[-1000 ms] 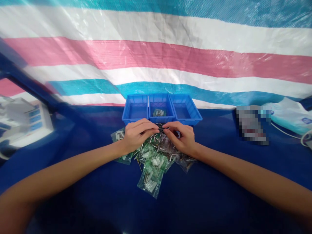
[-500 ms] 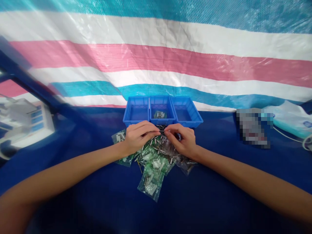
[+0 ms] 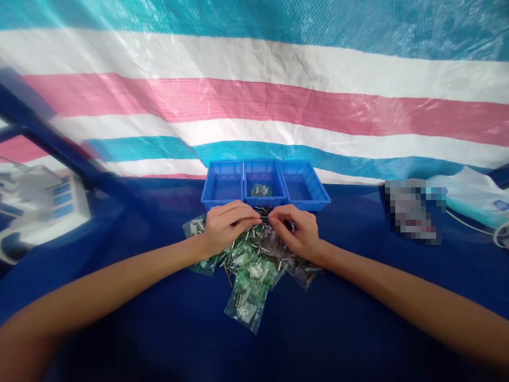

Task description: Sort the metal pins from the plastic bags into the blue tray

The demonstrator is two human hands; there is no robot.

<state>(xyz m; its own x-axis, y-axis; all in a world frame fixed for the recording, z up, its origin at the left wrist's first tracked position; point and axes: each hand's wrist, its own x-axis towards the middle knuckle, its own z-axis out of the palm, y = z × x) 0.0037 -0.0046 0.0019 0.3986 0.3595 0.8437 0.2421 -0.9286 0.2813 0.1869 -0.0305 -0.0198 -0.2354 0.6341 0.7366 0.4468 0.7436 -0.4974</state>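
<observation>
My left hand [image 3: 227, 225] and my right hand [image 3: 297, 229] meet fingertip to fingertip over a pile. Between them runs a thin metal rod [image 3: 264, 218], pinched at each end; it looks like a screw or pin, too small to tell which. Below lie loose metal pieces [image 3: 260, 246], mixed with clear and green-tinted plastic bags. The nearest bag [image 3: 246, 302] holds white and metal pieces. Another bag [image 3: 195, 227] sits by my left wrist, and a darker bag [image 3: 304, 270] is partly under my right wrist.
Three blue bins stand behind my hands: a left bin [image 3: 223, 202], a middle bin [image 3: 264, 201] with a small bag of pieces [image 3: 261, 190] in it, and a right bin [image 3: 306, 201]. White equipment [image 3: 59, 204] is at left. At right are a blurred-out item [image 3: 413, 212] and a pale plastic bag [image 3: 469, 196].
The whole view has shifted slightly, with everything a little lower in the picture. Both hands keep their pinch on the thin rod; nothing has been let go.
</observation>
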